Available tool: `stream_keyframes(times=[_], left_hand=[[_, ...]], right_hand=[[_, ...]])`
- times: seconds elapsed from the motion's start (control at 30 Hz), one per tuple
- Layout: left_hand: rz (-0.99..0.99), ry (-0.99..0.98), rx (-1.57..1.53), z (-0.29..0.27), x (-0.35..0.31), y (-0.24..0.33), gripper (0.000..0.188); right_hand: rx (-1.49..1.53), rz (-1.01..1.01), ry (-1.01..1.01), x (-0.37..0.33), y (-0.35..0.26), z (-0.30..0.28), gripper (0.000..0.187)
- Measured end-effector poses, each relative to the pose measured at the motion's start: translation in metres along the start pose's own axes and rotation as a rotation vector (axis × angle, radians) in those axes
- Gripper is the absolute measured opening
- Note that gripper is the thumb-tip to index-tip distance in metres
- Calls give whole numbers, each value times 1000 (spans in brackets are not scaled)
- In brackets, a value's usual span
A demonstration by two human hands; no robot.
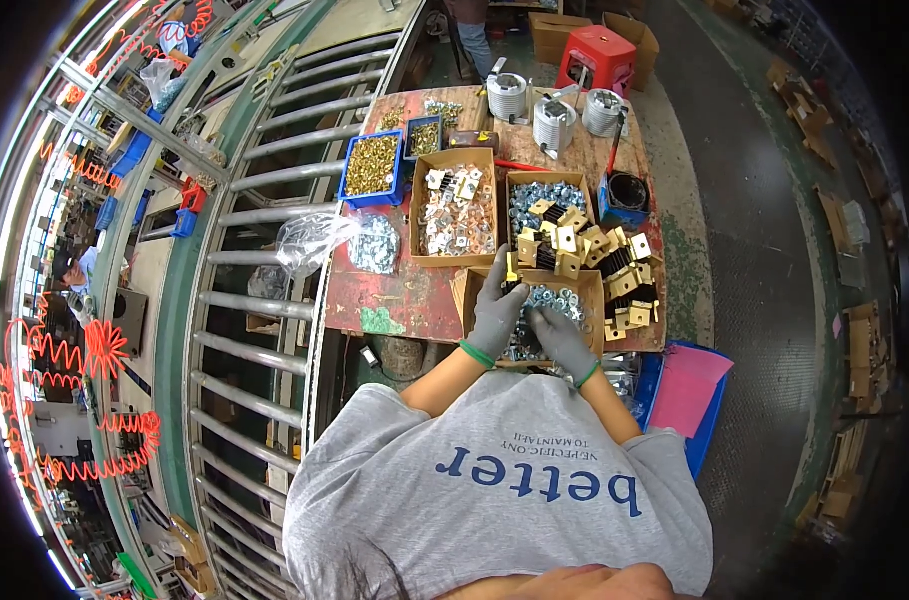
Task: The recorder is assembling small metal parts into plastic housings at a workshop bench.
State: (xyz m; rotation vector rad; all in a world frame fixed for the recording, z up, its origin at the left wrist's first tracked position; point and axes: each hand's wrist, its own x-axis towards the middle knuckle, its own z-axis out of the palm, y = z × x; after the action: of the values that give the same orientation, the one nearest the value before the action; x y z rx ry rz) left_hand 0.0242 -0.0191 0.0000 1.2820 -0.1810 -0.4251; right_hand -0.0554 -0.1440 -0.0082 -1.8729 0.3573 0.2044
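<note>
My left hand (494,318), in a grey glove with a green cuff, is closed on a small brass-and-black part (512,268) held upright between thumb and fingers. My right hand (565,342), gloved the same way, has its fingers bent together close to the left hand; whatever they hold is hidden. Both hands are over the near cardboard box (598,300) of silvery washers and nuts (567,302). Beyond it, more brass-and-black parts (630,285) lie piled on the right, partly over a second box of bluish metal hardware (547,200).
A carton of copper and pale small pieces (460,215) stands left of the pile, near a blue bin of brass fasteners (373,165). Ribbed grey cylinders (554,127) stand at the table's far end. A roller conveyor (260,300) runs along the left; a pink-and-blue container (690,385) sits right.
</note>
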Motion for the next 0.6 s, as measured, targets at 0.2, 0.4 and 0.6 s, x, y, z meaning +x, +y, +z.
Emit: stream_keyframes(times=[0.2, 0.4, 0.6], left_hand=[[-45, 6, 40, -8, 0, -11, 70], [-54, -11, 7, -4, 2, -5, 70], [-25, 33, 56, -10, 5, -13, 70]], right_hand=[[-32, -332, 108, -12, 1, 0, 19], [-62, -26, 25, -5, -3, 0, 20], [-16, -347, 93, -10, 11, 1, 23]])
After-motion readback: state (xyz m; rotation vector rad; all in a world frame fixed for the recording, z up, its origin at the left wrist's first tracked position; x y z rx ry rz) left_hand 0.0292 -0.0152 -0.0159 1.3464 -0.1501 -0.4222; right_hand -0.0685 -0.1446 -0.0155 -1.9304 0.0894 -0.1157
